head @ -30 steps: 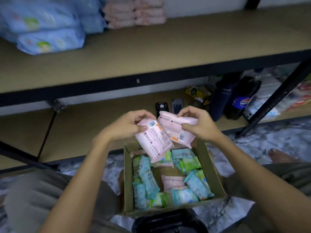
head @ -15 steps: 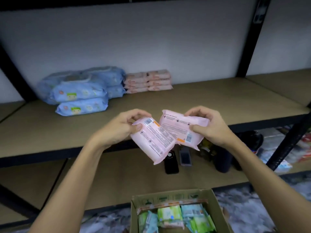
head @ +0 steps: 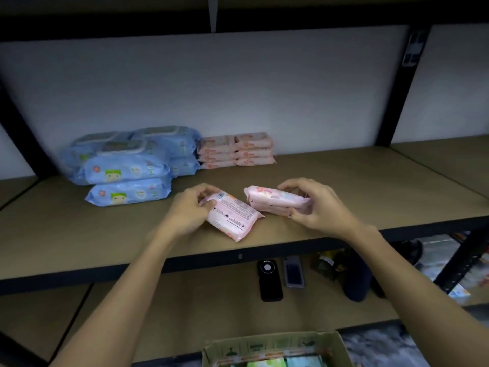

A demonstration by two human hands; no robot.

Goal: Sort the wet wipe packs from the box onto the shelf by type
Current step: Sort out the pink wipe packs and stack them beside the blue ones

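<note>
My left hand point(head: 190, 210) grips a pink wipe pack point(head: 232, 218), label side up, over the front of the wooden shelf point(head: 344, 186). My right hand point(head: 317, 205) holds a second pink pack point(head: 275, 201), picture side up, just right of the first. At the back of the shelf stand two short stacks of pink packs point(head: 236, 151). To their left lie large blue packs point(head: 127, 165). The cardboard box point(head: 264, 348) shows at the bottom edge, with green and teal packs inside.
On the lower shelf lie a black phone point(head: 270, 280), a second phone point(head: 293, 271) and a dark bottle point(head: 354, 282). Black uprights point(head: 394, 96) frame the shelf bay. The right half of the wooden shelf is bare board.
Both hands have carried the pink packs up from the box and forward over the shelf. The right pack has turned picture side up. The view has tilted upward.
</note>
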